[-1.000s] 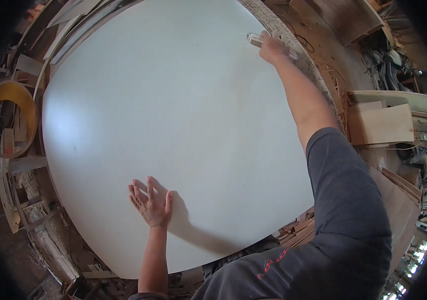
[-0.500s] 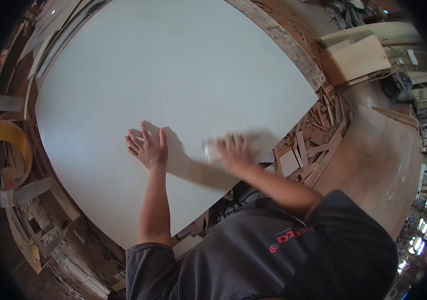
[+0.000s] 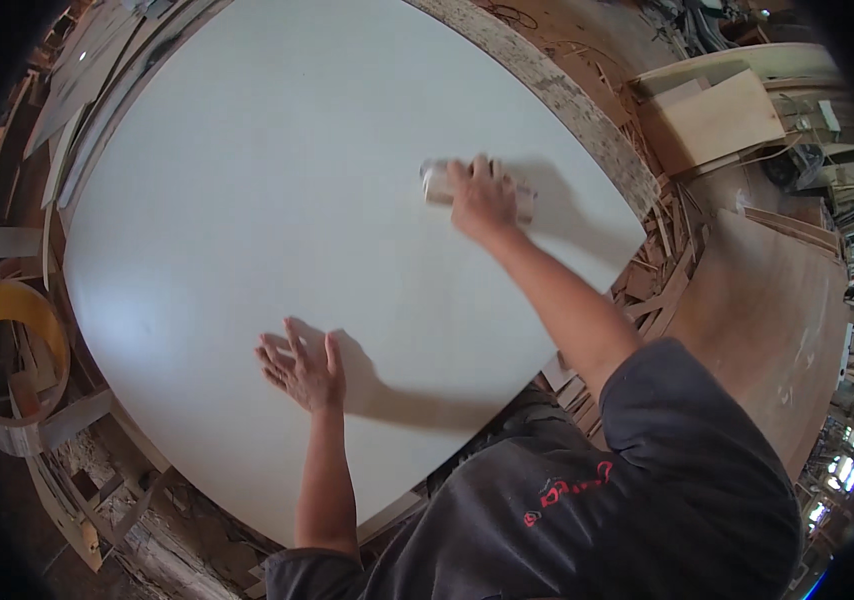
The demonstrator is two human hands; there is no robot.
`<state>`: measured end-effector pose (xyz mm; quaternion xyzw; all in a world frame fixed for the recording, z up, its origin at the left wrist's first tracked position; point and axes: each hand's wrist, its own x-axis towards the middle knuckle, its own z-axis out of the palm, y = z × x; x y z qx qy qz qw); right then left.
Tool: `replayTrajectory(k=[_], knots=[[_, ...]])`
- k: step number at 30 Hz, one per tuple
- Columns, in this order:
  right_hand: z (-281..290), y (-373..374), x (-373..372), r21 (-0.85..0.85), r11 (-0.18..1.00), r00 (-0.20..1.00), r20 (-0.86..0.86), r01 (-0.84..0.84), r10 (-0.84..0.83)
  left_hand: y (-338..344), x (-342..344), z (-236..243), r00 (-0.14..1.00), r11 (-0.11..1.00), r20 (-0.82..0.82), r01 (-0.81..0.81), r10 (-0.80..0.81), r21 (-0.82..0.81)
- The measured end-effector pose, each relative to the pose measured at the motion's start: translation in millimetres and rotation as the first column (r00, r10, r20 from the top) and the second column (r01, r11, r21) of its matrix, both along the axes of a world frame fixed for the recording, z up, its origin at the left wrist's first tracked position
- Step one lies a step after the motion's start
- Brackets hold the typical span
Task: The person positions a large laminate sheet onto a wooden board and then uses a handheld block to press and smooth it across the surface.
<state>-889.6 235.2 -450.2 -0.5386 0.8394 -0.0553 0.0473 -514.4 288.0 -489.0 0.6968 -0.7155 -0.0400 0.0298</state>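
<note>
A large, smooth white panel [image 3: 277, 200] lies flat in front of me. My left hand [image 3: 305, 372] rests on its near part with the fingers spread, holding nothing. Farther out to the right, my right hand [image 3: 484, 205] grips a pale, oblong sanding block [image 3: 437, 184] from above and presses it to the panel. The palm and fingers cover the block's middle, so only its ends show. Both hands cast shadows on the white surface.
A rough-edged board [image 3: 587, 115] borders the panel's far right side. Wood offcuts [image 3: 662, 270] are heaped beyond the right corner, beside a brown sheet [image 3: 762, 320]. A light wooden piece [image 3: 712, 122] stands farther back. At the left is a yellow-lined coiled band [image 3: 9, 298].
My right hand has swept the sanding block away from me, toward the panel's far right. My left hand stays flat and spread, appearing slightly lower in view as the view has shifted.
</note>
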Motion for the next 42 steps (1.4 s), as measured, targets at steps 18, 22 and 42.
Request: replayTrajectory(k=[18, 22, 42], knots=[[21.4, -165.2, -130.0, 0.159, 0.979, 0.992, 0.010, 0.125, -0.128, 0.2, 0.7, -4.1, 0.999, 0.996, -0.046, 0.025, -0.029, -0.081], [15.0, -53.6, -58.2, 0.062, 0.994, 0.970, -0.222, -0.089, 0.101, -2.9, -5.6, -8.1, 0.996, 0.993, -0.083, 0.009, -0.018, -0.115], [23.4, 254.0, 125.7, -0.048, 0.858, 0.856, 0.062, -0.512, 0.514, -2.3, 41.9, 1.6, 0.999, 0.999, -0.024, -0.039, 0.040, 0.011]])
